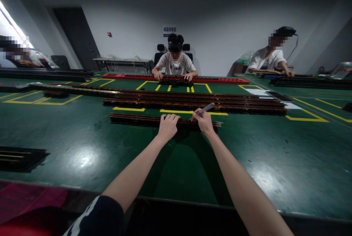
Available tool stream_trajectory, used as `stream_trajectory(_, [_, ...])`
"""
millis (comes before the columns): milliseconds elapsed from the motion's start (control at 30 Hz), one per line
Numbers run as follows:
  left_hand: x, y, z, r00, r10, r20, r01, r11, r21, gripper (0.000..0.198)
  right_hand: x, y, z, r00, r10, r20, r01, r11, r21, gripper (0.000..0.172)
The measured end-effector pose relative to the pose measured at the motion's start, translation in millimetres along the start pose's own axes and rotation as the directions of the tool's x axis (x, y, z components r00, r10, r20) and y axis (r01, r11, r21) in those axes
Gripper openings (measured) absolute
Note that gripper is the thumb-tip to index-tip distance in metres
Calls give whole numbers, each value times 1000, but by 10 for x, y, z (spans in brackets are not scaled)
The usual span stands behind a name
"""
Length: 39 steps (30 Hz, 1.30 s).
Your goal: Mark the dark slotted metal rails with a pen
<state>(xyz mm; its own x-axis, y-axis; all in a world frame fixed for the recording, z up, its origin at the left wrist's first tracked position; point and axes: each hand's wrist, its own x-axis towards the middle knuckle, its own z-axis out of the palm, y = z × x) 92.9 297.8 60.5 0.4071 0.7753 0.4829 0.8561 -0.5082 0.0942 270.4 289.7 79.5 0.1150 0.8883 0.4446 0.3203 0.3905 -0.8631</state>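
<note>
A long, dark, narrow strip assembly [134, 119] with thin rails lies crosswise on the green table [110, 155]. My left hand [168, 127] rests on its middle, fingers bent over the top edge; whether it grips the strip is hard to tell. Closed around a grey pen-like tool [205, 108], my right hand [202, 121] is to the right of my left hand. The tool slants, its upper end pointing up and right, its lower tip at the strip between my hands.
Behind the strip lies a wide stack of similar strips [192, 102]. More dark strips [22, 158] are at the left. A person [176, 61] works opposite at a red bar [220, 80]; other people sit at far left and right. White sheets [291, 106] lie right of the stack.
</note>
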Motion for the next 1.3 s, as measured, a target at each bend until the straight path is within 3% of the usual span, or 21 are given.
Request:
stream_trajectory(267, [4,1,0,1000,-5,16,5,1000,1,46,14,41,-28,999,-25,-47,24,999,-32,16])
stream_trajectory(567, [1,6,-36,1000,3,19,-3,1000,-24,46,4,66,-27,1000,-24,-20,24,999,-29,26])
stream_trajectory(1300, [5,4,-52,997,41,60,-39,999,-37,40,21,88,-32,999,-49,2,49,996,-72,22])
